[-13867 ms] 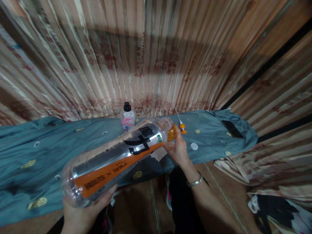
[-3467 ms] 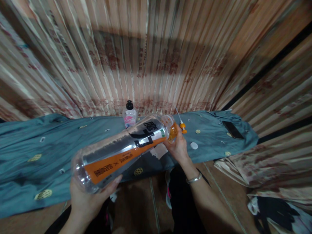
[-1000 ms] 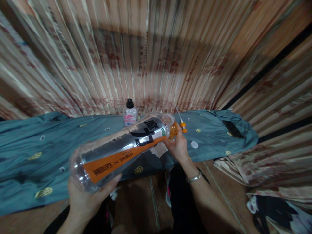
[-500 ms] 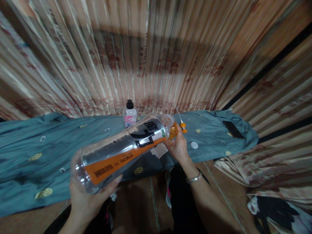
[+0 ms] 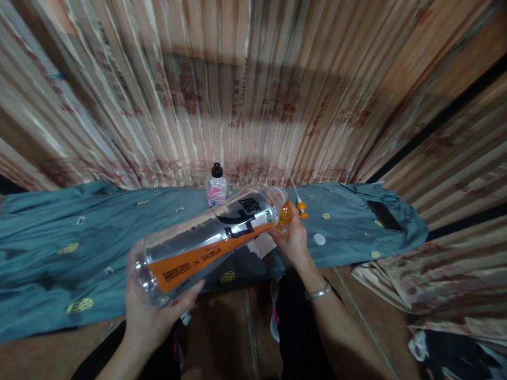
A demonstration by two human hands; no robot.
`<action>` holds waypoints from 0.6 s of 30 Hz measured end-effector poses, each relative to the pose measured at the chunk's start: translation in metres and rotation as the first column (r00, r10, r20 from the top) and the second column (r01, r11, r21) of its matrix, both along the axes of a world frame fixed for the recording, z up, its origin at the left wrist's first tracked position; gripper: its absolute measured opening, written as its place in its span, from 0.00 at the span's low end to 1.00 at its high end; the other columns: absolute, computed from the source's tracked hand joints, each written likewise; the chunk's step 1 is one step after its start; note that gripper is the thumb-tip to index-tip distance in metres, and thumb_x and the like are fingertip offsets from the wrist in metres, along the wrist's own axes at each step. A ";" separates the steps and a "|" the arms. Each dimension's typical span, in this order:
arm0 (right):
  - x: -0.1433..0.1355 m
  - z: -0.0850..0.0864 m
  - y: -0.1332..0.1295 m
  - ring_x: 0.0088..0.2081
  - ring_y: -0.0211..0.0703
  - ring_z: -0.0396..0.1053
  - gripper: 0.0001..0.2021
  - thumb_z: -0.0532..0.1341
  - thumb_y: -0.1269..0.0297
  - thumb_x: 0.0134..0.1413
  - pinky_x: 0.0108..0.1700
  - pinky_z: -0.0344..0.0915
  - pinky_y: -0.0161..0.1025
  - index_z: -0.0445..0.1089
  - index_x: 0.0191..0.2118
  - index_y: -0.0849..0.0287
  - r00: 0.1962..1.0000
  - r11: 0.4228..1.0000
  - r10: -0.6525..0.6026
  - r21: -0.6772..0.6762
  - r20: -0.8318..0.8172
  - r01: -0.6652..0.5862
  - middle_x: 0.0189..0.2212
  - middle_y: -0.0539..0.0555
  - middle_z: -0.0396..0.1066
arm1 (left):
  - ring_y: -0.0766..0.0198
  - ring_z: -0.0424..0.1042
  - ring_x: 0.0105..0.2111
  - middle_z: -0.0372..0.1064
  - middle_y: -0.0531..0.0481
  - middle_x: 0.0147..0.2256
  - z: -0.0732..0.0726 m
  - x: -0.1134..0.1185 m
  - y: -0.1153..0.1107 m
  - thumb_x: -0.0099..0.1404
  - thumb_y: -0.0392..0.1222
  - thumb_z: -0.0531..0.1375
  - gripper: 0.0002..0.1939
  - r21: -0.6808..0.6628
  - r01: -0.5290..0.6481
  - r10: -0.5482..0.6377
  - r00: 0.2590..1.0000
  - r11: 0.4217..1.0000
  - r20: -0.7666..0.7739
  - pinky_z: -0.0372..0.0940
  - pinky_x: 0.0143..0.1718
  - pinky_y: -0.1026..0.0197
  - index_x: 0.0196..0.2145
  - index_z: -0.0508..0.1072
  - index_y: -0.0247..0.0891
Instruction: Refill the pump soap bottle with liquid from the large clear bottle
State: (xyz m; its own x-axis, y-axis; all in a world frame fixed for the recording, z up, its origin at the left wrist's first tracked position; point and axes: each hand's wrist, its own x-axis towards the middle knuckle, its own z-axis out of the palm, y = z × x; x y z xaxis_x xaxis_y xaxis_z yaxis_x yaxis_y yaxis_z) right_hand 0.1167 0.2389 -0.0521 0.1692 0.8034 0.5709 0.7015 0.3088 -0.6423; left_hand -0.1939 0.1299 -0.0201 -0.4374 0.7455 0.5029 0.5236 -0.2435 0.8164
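A large clear plastic bottle (image 5: 202,245) with a silver and orange label lies slantwise in the air, its mouth end up and to the right. Its base rests in my left hand (image 5: 152,319), fingers wrapped beneath it. My right hand (image 5: 292,237) is closed round a small amber bottle (image 5: 284,216) right at the big bottle's mouth; whether the two rims touch I cannot tell. Just beyond lies an orange pump head (image 5: 301,207) with a thin tube. Near my right wrist is a white round disc (image 5: 319,239). A crumpled tissue (image 5: 262,246) lies under the big bottle.
A clear bottle with a black cap (image 5: 216,184) stands at the back against the pleated curtain (image 5: 245,105). A dark phone (image 5: 384,215) lies at the right on the teal patterned cloth (image 5: 130,221). Dark fabric (image 5: 463,356) is low at the right.
The whole view has shifted slightly, so things appear a little further right. Both hands keep their hold, and the big bottle stays tilted about the same.
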 end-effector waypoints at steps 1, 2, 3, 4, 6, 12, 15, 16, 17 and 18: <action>0.000 0.000 0.000 0.58 0.65 0.83 0.42 0.74 0.55 0.55 0.58 0.82 0.61 0.63 0.72 0.59 1.000 1.000 0.000 -0.001 -0.003 0.000 0.60 0.68 0.81 | 0.34 0.82 0.54 0.77 0.45 0.40 0.001 0.001 0.000 0.43 0.69 0.76 0.39 -0.004 -0.014 0.015 1.000 1.000 0.017 0.73 0.64 0.28 0.44 0.74 0.42; 0.000 0.001 0.000 0.58 0.66 0.83 0.42 0.74 0.55 0.54 0.59 0.81 0.61 0.63 0.72 0.59 1.000 1.000 -0.001 -0.004 -0.009 0.001 0.60 0.68 0.81 | 0.34 0.82 0.52 0.77 0.45 0.38 0.002 0.002 0.000 0.43 0.69 0.76 0.36 -0.010 -0.024 0.024 0.999 1.000 0.040 0.74 0.62 0.27 0.41 0.73 0.43; 0.000 0.001 0.000 0.58 0.66 0.82 0.42 0.74 0.55 0.54 0.59 0.81 0.61 0.64 0.71 0.60 1.000 1.000 -0.002 -0.009 -0.014 0.002 0.60 0.69 0.81 | 0.34 0.83 0.50 0.76 0.46 0.37 0.003 0.004 -0.001 0.42 0.68 0.76 0.35 -0.015 -0.026 0.027 0.998 1.000 0.064 0.75 0.61 0.26 0.38 0.72 0.43; 0.000 0.001 0.000 0.58 0.67 0.82 0.42 0.74 0.55 0.54 0.59 0.81 0.62 0.64 0.71 0.61 1.000 1.000 -0.003 -0.014 -0.019 0.003 0.60 0.70 0.81 | 0.34 0.83 0.49 0.76 0.45 0.37 0.005 0.005 -0.001 0.42 0.67 0.76 0.34 -0.019 -0.021 0.022 0.996 1.000 0.086 0.75 0.60 0.25 0.37 0.71 0.44; 0.000 0.001 0.000 0.58 0.68 0.82 0.42 0.73 0.55 0.53 0.58 0.81 0.63 0.64 0.71 0.62 1.000 1.000 -0.006 -0.017 -0.022 0.006 0.60 0.71 0.81 | 0.32 0.83 0.51 0.76 0.44 0.38 0.008 0.008 -0.001 0.43 0.63 0.77 0.32 -0.028 0.002 0.001 0.993 1.000 0.118 0.74 0.62 0.23 0.38 0.72 0.44; 0.002 0.001 0.001 0.55 0.68 0.83 0.41 0.73 0.53 0.52 0.56 0.81 0.63 0.65 0.69 0.62 1.000 1.000 -0.020 -0.018 -0.010 0.020 0.57 0.70 0.82 | 0.26 0.77 0.61 0.77 0.39 0.45 0.013 0.013 -0.002 0.43 0.62 0.78 0.34 -0.024 0.046 -0.043 0.992 0.999 0.122 0.67 0.70 0.23 0.41 0.71 0.44; 0.003 0.001 0.001 0.54 0.69 0.83 0.40 0.72 0.52 0.53 0.54 0.81 0.63 0.65 0.69 0.62 1.000 1.000 -0.020 -0.021 -0.003 0.020 0.56 0.71 0.82 | 0.27 0.77 0.62 0.78 0.36 0.49 0.011 0.014 -0.001 0.44 0.62 0.78 0.38 -0.013 0.060 -0.058 0.991 0.998 0.120 0.67 0.70 0.25 0.47 0.71 0.42; 0.004 0.002 0.001 0.53 0.69 0.83 0.40 0.71 0.52 0.54 0.54 0.81 0.63 0.65 0.69 0.63 1.000 0.999 -0.022 -0.023 0.000 0.022 0.55 0.71 0.82 | 0.28 0.78 0.62 0.78 0.35 0.51 0.010 0.014 -0.001 0.45 0.63 0.78 0.41 -0.003 0.065 -0.064 0.991 0.998 0.119 0.68 0.70 0.26 0.50 0.71 0.41; 0.004 0.002 0.000 0.53 0.69 0.83 0.40 0.71 0.51 0.54 0.53 0.81 0.63 0.65 0.69 0.63 1.000 0.999 -0.027 -0.027 0.004 0.027 0.55 0.71 0.82 | 0.29 0.79 0.61 0.78 0.34 0.54 0.009 0.014 0.000 0.45 0.63 0.78 0.43 0.007 0.069 -0.069 0.991 0.998 0.112 0.68 0.69 0.27 0.53 0.71 0.41; 0.004 0.003 0.000 0.52 0.69 0.83 0.40 0.71 0.51 0.54 0.53 0.81 0.63 0.65 0.69 0.63 0.999 0.999 -0.031 -0.033 0.008 0.031 0.55 0.70 0.82 | 0.31 0.79 0.61 0.77 0.33 0.56 0.008 0.015 0.000 0.46 0.64 0.78 0.45 0.013 0.069 -0.070 0.993 0.998 0.095 0.69 0.69 0.27 0.55 0.71 0.40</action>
State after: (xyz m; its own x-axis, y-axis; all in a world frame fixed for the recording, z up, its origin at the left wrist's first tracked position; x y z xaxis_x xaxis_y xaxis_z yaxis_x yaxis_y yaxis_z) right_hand 0.1211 0.2390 -0.0495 0.1900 0.8163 0.5455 0.7154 0.2654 -0.6463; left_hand -0.1790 0.1295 -0.0119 -0.4311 0.7707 0.4692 0.4254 -0.2849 0.8590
